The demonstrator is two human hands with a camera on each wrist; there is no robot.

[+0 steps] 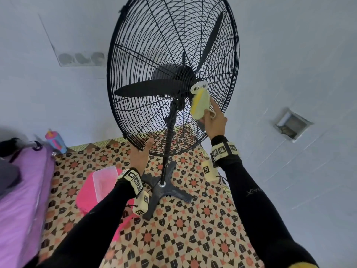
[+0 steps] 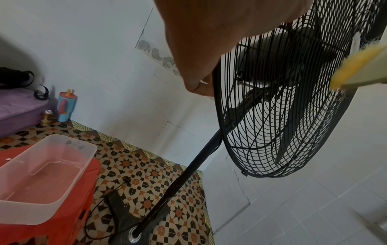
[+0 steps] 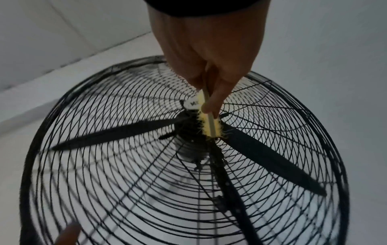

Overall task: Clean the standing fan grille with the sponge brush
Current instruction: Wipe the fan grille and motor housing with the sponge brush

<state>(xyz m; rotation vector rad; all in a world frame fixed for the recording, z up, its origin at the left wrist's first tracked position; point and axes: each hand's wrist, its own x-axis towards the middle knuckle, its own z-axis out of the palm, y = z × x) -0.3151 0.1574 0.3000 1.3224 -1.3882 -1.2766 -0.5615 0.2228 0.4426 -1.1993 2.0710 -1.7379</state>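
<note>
The black standing fan grille (image 1: pixel 154 45) (image 2: pixel 261 132) (image 3: pixel 125 165) fills the middle of the head view, in front of a white wall. My right hand (image 1: pixel 209 115) (image 3: pixel 209 66) grips a yellow sponge brush (image 1: pixel 201 104) (image 3: pixel 209 122) (image 2: pixel 360 69). Its fuzzy head presses on the front wires just below the white centre badge (image 1: pixel 199 87). My left hand (image 1: pixel 143 149) (image 2: pixel 209 41) holds the lower left rim, thumb across the front and fingers round the edge. The blades behind the wires stand still.
The fan pole rises from a dark cross base (image 1: pixel 164 188) on patterned floor tiles. A clear plastic tub (image 1: pixel 105 182) (image 2: pixel 41 174) sits on a pink stool (image 1: pixel 85 198) left of the base. A purple mattress (image 1: pixel 19 190) and a blue tumbler (image 1: pixel 56 142) lie further left.
</note>
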